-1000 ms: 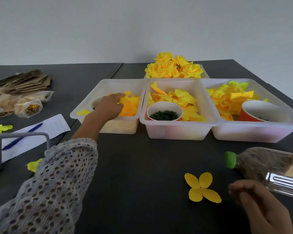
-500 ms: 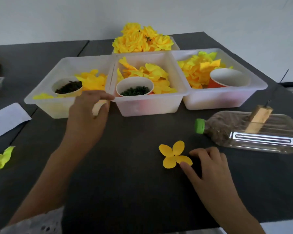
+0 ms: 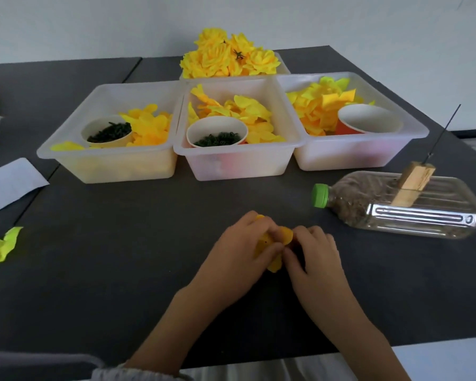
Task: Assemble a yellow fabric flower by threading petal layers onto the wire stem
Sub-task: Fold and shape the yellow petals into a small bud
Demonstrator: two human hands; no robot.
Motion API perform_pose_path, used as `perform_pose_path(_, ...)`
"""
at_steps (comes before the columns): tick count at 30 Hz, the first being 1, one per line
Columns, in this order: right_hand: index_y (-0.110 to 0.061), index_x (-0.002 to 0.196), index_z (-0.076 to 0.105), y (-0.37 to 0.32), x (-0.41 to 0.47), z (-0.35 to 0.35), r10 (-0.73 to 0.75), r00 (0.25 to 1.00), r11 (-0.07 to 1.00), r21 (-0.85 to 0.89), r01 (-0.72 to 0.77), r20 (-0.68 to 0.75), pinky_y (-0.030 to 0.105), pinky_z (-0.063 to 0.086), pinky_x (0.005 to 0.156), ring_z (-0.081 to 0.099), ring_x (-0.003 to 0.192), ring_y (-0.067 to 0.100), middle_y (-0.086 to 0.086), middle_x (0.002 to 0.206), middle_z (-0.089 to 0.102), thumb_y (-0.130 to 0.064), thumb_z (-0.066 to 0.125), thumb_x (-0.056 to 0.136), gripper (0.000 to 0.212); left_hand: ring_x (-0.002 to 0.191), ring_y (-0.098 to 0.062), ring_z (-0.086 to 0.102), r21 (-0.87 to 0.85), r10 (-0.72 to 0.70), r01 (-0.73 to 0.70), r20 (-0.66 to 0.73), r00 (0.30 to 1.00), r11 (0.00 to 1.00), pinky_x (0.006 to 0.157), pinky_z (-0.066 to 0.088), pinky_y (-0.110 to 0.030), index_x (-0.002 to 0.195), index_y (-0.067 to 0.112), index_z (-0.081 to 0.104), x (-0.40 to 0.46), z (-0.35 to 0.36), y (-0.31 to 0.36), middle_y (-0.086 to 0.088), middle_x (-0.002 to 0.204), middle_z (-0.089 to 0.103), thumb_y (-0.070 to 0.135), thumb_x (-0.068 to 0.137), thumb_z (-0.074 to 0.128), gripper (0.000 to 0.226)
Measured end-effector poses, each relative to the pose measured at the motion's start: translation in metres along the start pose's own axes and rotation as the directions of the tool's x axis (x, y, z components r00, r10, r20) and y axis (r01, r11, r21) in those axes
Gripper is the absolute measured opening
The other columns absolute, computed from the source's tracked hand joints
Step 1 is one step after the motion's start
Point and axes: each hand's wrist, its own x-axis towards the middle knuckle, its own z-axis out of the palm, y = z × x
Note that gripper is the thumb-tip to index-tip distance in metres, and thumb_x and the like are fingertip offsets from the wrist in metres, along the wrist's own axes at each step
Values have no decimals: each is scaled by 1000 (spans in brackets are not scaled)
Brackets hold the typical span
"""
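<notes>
Petals [image 3: 272,250] of bright yellow fabric, crumpled and partly hidden, sit on the dark table [image 3: 121,270] near its front edge, pinched between the fingertips of the left hand [image 3: 239,257] and the right hand [image 3: 313,257]; the visible strip runs from upper right toward lower left, though which way it faces I cannot tell. Off to the right lies a clear bottle [image 3: 396,207] with a green cap pointing left and a wooden block [image 3: 412,185] carrying a thin wire [image 3: 441,133] that leans up and to the right. Behind stand three bins [image 3: 231,160] of yellow petals and cups.

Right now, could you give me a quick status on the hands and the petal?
Left hand and right hand both pinching yellow petal layer. Wire stem untouched, nothing blocking.
</notes>
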Motion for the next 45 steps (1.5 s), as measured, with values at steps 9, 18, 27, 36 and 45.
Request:
perform_pose_path(9, -33, 101, 50, -44, -20, -2, 210, 976, 686, 719, -110, -51, 16, 52, 65, 66, 79, 4, -14, 89, 66, -28, 53, 93, 10, 83, 4, 63, -572, -304, 146, -190, 934, 807, 64, 47, -7, 89, 36, 62, -22, 3, 36, 21, 88, 66, 18, 91, 61, 17)
perform_pose_path(18, -45, 98, 56, -49, -28, -9, 93, 948, 894, 445, 55, -303, 7, 46, 70, 61, 86, -4, -24, 84, 63, -11, 51, 97, 35, 99, 1, 51, -390, -326, 159, -412, 851, 907, 81, 37, -9, 87, 45, 53, -41, 3, 62, 22, 103, 52, 50, 82, 53, 7)
perform_pose_path(27, -32, 103, 61, -49, -32, -19, 30, 937, 912, 392, 116, -347, 5, 42, 67, 60, 83, -2, -22, 88, 63, -20, 46, 93, 22, 89, -5, 63, -474, -286, 62, -417, 862, 878, 74, 43, -9, 89, 29, 72, -48, -8, 62, 15, 86, 69, 35, 82, 67, 10)
perform_pose_path(36, -27, 102, 64, -51, -35, -27, 21, 948, 902, 415, 120, -318, 4, 39, 62, 57, 74, -4, -19, 79, 60, -20, 46, 93, 21, 86, -8, 63, -461, -277, 49, -441, 854, 886, 72, 47, -14, 82, 34, 69, -49, -11, 67, 15, 84, 68, 47, 77, 64, 14)
perform_pose_path(45, -32, 99, 61, -54, -39, -29, 41, 953, 905, 415, 92, -301, 7, 42, 61, 58, 74, 0, -20, 77, 60, -21, 45, 94, 20, 82, -12, 63, -418, -264, 35, -504, 822, 908, 68, 52, -30, 82, 32, 69, -50, -8, 66, 15, 83, 67, 44, 79, 65, 13)
